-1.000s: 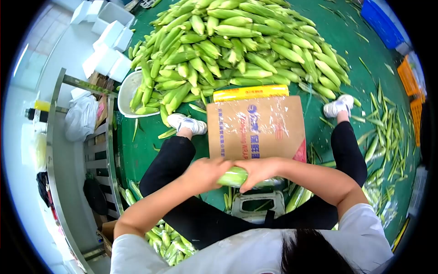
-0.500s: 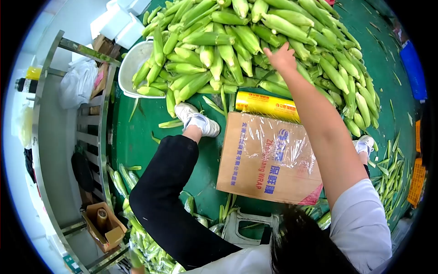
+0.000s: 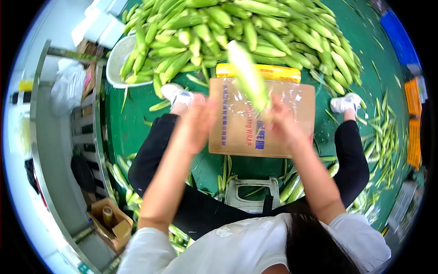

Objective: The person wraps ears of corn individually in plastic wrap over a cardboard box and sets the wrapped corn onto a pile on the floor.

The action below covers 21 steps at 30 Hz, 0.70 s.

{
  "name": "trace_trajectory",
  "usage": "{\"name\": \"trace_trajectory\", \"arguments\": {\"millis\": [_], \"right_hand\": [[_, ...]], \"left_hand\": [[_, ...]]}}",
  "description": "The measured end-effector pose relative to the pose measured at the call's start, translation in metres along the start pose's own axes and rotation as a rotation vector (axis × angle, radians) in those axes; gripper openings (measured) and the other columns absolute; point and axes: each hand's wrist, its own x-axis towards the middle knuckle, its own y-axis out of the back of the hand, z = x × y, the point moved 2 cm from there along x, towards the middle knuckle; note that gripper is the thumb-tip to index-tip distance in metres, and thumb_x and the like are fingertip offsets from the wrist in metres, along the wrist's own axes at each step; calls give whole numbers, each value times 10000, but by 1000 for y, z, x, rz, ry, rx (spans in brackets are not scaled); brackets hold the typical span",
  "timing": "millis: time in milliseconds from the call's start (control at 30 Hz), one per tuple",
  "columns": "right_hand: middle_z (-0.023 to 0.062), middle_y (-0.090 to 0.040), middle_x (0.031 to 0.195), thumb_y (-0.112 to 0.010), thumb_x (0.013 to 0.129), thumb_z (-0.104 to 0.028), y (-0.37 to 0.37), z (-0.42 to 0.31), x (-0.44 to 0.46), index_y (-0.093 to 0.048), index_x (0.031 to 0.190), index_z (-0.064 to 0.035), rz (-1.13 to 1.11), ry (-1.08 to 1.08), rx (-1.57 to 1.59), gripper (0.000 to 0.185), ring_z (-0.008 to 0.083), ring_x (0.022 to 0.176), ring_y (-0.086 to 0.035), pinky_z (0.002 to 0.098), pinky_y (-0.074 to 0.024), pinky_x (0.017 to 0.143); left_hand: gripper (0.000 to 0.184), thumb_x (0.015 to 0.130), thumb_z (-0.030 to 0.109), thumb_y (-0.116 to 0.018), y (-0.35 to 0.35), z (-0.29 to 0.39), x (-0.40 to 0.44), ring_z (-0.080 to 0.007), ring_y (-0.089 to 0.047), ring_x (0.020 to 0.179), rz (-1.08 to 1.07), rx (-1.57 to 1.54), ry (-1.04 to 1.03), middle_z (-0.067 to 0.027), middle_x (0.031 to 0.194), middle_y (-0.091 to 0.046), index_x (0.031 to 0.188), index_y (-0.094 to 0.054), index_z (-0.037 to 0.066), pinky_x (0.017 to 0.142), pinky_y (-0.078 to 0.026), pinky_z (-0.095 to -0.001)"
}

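My right hand [image 3: 284,122] grips the lower end of an ear of corn [image 3: 247,75], which tilts up and to the left over the cardboard box [image 3: 287,144]. The ear is blurred, with a pale upper part and a green lower end. Left of it, level with my right hand, hovers my left hand [image 3: 200,122] near the box's left edge; motion smears its fingers. Clear plastic film covers part of the box top. A yellow roll of cling film [image 3: 280,73] lies along the box's far edge, partly hidden behind the ear.
Beyond the box a large heap of corn in green husks [image 3: 273,39] covers the floor. A white tub [image 3: 112,68] stands at its left. A metal rack [image 3: 98,132] runs along the left side. Stripped husks [image 3: 385,141] lie at right, near orange crates [image 3: 414,141].
My right hand has come back from the heap with an ear of corn. My left hand has risen from the lower left to beside the box. The view has shifted.
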Motion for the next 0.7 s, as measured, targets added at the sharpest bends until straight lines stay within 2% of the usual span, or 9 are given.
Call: {"name": "trace_trajectory", "arguments": {"millis": [67,200,300,367,433,500,533,600,700], "right_hand": [[39,-616,1207,-706,887,-79,-41,14,-76,-347,1547,-142,-27,-62,204,754,86,774,-572,225,-472,547],[-66,-473,674,-656,974,-177,-23,43,-162,-625,1085,-16,-156,-372,274,199,26,496,-329,203,-239,453],[-43,-550,688,-544,1032,-243,3,55,-206,-702,1051,-75,-548,-509,-430,231,71,511,-459,244,-369,480],[97,-710,858,-601,951,-286,36,73,-215,-712,1055,-75,-979,-493,-1128,261,261,764,-679,404,-534,718],[180,-703,1053,-647,883,-326,76,65,-191,-686,1128,-80,-617,-218,-1743,349,344,1017,-673,472,-535,885],[211,-681,1027,-648,875,-228,87,15,-134,-666,1157,-76,212,-79,-1470,321,370,990,-661,473,-540,834],[202,-675,1023,-652,888,-209,97,5,-111,-665,1141,-72,570,278,-1321,288,374,954,-660,468,-545,787],[185,-658,1019,-665,899,-231,87,-3,-61,-619,1228,-72,491,742,-1369,368,385,888,-664,486,-551,743],[176,-656,989,-648,908,-233,40,31,-25,-617,1210,-73,256,355,-1551,343,375,879,-669,482,-555,744]], "left_hand": [[560,964,359,-661,-56,-71,14,-203,-576,1139,-82,-34,131,-60,1253,-583,1403,-461,76,977,-483,-374],[682,963,440,-641,-96,-116,-24,-209,-530,1228,2,205,72,-95,1352,-540,1468,-407,45,1001,-458,-380],[567,955,370,-672,-73,-135,-11,-210,-581,1085,32,72,4,-100,1174,-595,1365,-460,42,896,-510,-375],[460,967,415,-638,-62,-124,-7,-267,-642,937,28,-3,92,-141,1051,-634,1183,-495,35,871,-536,-436],[443,957,423,-647,-55,-100,-18,-270,-658,838,-121,-142,267,-130,985,-635,1140,-494,49,797,-565,-439],[510,954,409,-656,-42,-90,-21,-246,-662,738,-4,367,218,-143,957,-654,1292,-473,74,613,-567,-380],[505,947,362,-675,-39,-87,-23,-240,-663,769,-4,386,211,-134,974,-654,1303,-470,68,634,-570,-384],[501,930,266,-705,-35,-84,-18,-229,-662,844,10,351,141,-117,1026,-651,1318,-467,57,686,-574,-387],[501,935,166,-696,-15,-76,3,-235,-645,973,69,282,85,-109,1137,-625,1354,-446,52,812,-570,-401]]}}
